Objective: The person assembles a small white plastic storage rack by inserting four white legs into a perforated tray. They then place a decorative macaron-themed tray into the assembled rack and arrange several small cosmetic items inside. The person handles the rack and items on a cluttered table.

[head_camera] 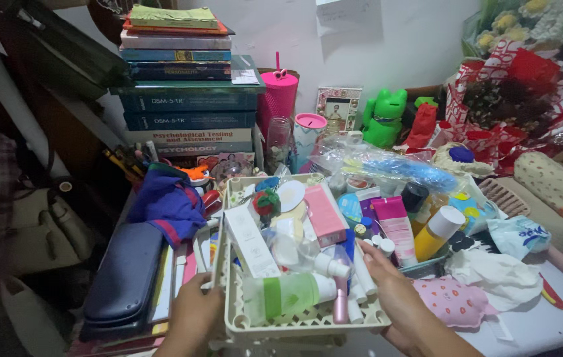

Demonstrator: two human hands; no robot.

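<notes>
A cream plastic basket (308, 321) full of cosmetics sits at the desk's near edge. My left hand (195, 314) grips its left rim near a white box (250, 241). At the basket's right side my right hand (394, 291) has its fingers curled over the rim, touching white tubes (363, 272). Inside the basket lie a green-banded bottle (285, 295), a pink box (324, 215), a pink tube (395, 226) and a yellow bottle with a white cap (437, 233).
A tall stack of books (185, 86) stands at the back left, with a dark pouch (123, 277) below it. A pink tumbler (278, 96), a green frog toy (384, 116) and a red-wrapped bouquet (513, 99) line the back. White cloth (493, 274) and a pink spotted pouch (453, 301) lie to the right.
</notes>
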